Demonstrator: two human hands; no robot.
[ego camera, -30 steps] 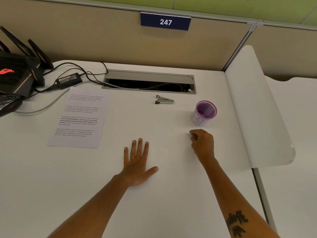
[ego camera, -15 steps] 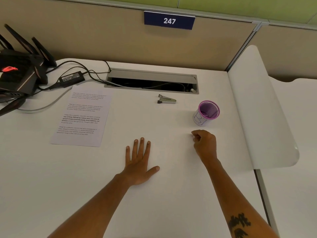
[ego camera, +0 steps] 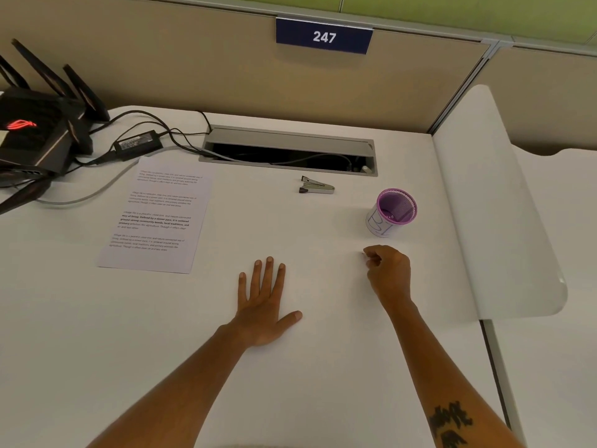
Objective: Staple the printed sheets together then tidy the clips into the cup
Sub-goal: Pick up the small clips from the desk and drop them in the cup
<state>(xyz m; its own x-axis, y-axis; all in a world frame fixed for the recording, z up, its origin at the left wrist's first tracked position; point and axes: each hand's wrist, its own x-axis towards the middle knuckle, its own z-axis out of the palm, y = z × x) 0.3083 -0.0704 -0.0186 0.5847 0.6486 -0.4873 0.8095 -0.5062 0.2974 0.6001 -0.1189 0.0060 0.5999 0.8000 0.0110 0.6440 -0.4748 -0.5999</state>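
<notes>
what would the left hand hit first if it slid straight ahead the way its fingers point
Probably the stapler. The left hand lies flat on the desk, fingers aimed up and slightly right; bare desk lies between. It may pass just left of it, since the angle is hard to judge.

At your far left sits a black router — cables trail from it. A power brick lies beside it.

A sign reads 247.

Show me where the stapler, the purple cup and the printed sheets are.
stapler point(ego camera: 318, 188): head view, metal body.
purple cup point(ego camera: 382, 225): head view, white outer wall.
printed sheets point(ego camera: 158, 215): head view, middle of the top page.
</notes>
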